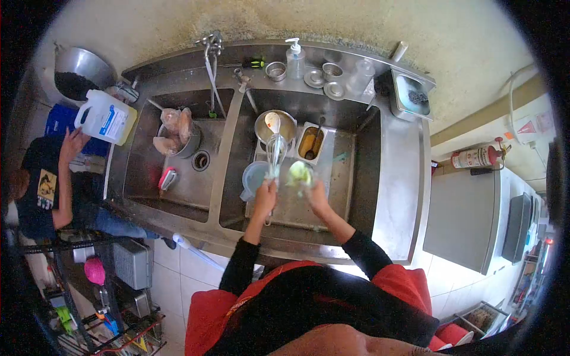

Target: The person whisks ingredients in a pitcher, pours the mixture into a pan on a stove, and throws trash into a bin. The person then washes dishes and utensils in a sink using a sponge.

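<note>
Two sink basins lie side by side. At far left, a co-worker's hand (75, 143) rests against a white plastic jerrycan (108, 120) beside the left basin (141, 177). Inside that basin, a steel pot (190, 147) holds plastic-bagged contents (170, 124), and a red-and-white scrubbing brush (168, 178) lies near the drain (200, 160).

In the right basin (341, 199), a pale blue plastic container (254, 177) sits just beside the person's left hand (265, 199). Those fingers are wrapped around the handle of a wire balloon whisk (276, 153), held wires-up over the basin. It looks light; the handle should be stiff, the wire loops springy, and wet metal may turn slippery. The handle is the firm place to grip, since the loops would flex under pressure. Beyond the wires, a white spoon head (272, 122) shows over a steel saucepan (288, 125); whether the left hand holds it too, I cannot tell.

Next comes a rectangular steel pan (323, 147) with brown residue and a dark-handled utensil (318, 133). Nearer the person, the right hand (317, 194) pinches a pale green sponge-like wad (300, 173), blurred, apparently soft and easily squeezed, best held in a full palm.
</note>
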Available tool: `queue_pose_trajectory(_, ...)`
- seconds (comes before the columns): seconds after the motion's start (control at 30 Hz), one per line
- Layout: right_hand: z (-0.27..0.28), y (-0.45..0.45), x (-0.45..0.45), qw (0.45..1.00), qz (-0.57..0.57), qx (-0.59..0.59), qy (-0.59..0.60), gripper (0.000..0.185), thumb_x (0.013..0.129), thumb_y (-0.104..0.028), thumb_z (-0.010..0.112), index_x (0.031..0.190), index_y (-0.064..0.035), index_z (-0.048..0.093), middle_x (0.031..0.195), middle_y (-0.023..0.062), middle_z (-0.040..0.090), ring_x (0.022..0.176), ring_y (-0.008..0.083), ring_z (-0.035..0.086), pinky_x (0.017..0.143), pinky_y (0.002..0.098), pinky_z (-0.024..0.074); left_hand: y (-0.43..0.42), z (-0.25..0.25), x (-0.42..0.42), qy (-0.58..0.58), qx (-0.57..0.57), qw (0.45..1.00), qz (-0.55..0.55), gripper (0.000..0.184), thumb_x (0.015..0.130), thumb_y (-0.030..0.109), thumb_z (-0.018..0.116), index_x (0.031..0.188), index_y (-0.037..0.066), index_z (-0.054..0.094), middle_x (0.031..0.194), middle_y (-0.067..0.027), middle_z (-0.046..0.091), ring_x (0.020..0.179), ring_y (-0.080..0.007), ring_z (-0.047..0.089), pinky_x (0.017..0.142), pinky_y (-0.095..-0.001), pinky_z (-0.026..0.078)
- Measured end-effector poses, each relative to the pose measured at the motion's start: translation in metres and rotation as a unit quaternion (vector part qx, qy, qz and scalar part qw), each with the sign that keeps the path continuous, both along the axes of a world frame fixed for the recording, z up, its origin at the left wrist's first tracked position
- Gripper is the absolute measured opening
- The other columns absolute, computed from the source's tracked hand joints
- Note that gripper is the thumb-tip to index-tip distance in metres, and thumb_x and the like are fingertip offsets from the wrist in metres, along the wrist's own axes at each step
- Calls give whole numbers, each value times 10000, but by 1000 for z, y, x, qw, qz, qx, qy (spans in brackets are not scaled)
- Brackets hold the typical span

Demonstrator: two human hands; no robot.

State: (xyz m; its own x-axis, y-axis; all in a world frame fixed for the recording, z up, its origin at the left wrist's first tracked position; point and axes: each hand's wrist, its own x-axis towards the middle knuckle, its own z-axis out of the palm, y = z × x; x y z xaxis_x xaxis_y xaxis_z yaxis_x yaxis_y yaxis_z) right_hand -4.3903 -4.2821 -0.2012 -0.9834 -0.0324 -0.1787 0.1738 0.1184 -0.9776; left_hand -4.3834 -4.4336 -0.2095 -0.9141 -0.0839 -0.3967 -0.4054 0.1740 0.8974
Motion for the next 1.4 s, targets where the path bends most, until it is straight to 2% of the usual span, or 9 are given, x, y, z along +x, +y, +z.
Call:
queue_pose_trajectory(0.07, 16, 8, -9, 999, -37, 1, -37, 230, 691, -78, 527, 912, -19, 510, 815, 126, 554, 752, 201, 544, 664, 300, 433, -14, -2, 4, 32, -33, 997, -66, 232, 817, 207, 437, 873, -13, 483, 469, -60, 459, 353, -133, 424, 333, -266, 345)
queue_pose_trajectory(0.13, -9, 10, -27, 872, 120, 215, 423, 217, 633, -36, 551, 850, -20, 544, 831, 140, 555, 741, 262, 550, 645, 306, 441, -11, 6, 12, 33, -52, 990, -127, 211, 812, 207, 452, 877, 7, 465, 503, -36, 454, 373, -109, 414, 337, -242, 340)
queue_pose_trajectory(0.27, -11, 19, -65, 989, 9, 46, 139, 264, 533, 57, 542, 767, -57, 585, 847, 143, 548, 913, 279, 489, 814, 373, 355, 6, 28, 36, -87, 188, 973, -100, 165, 819, 198, 443, 887, 51, 410, 570, 16, 412, 378, -62, 367, 324, -205, 319)
queue_pose_trajectory(0.37, -6, 10, -31, 928, 161, 152, 298, 225, 555, 4, 570, 768, -67, 592, 987, 153, 507, 975, 282, 456, 845, 356, 347, 4, 27, 40, -93, 227, 969, -32, 154, 819, 185, 439, 885, 49, 407, 538, 13, 397, 370, -57, 357, 315, -203, 307)
queue_pose_trajectory(0.73, -19, 50, -54, 812, 330, 378, 298, 248, 559, -16, 560, 802, -64, 580, 946, 133, 536, 966, 303, 455, 821, 356, 385, -26, 46, 53, 209, -164, 939, -221, 289, 803, 177, 441, 995, -40, 437, 715, -231, 529, 664, -328, 539, 585, -377, 401)
queue_pose_trajectory(0.87, -49, 40, -42, 854, 234, 239, 400, 134, 575, 2, 540, 698, -43, 568, 889, 120, 549, 848, 253, 508, 740, 339, 410, -39, 59, 56, 43, -162, 955, -243, 302, 800, 191, 441, 996, -38, 442, 810, -264, 525, 778, -392, 508, 649, -411, 392)
queue_pose_trajectory(1.0, -89, 17, -58, 977, 98, -94, 162, 114, 627, -38, 454, 705, 3, 525, 663, 91, 536, 630, 164, 501, 591, 276, 396, -68, 39, 45, 50, -315, 893, -318, 228, 757, 121, 439, 909, -45, 471, 787, -265, 524, 743, -387, 521, 618, -445, 412)
queue_pose_trajectory(1.13, -146, -16, -130, 978, -43, 202, 38, 369, 718, -360, 509, 809, -7, 566, 752, 196, 576, 694, 354, 552, 629, 394, 437, -85, 6, 22, 53, -447, 836, -312, 150, 696, 64, 442, 797, -15, 520, 744, -226, 551, 698, -344, 556, 583, -439, 447)
queue_pose_trajectory(1.4, -273, -60, -243, 768, 269, 570, 117, 316, 731, -303, 452, 698, -18, 584, 706, 176, 577, 681, 292, 581, 598, 390, 459, -95, -74, -19, -17, -505, 785, -359, 215, 725, 153, 421, 743, 10, 580, 757, -155, 583, 717, -298, 577, 596, -398, 466)
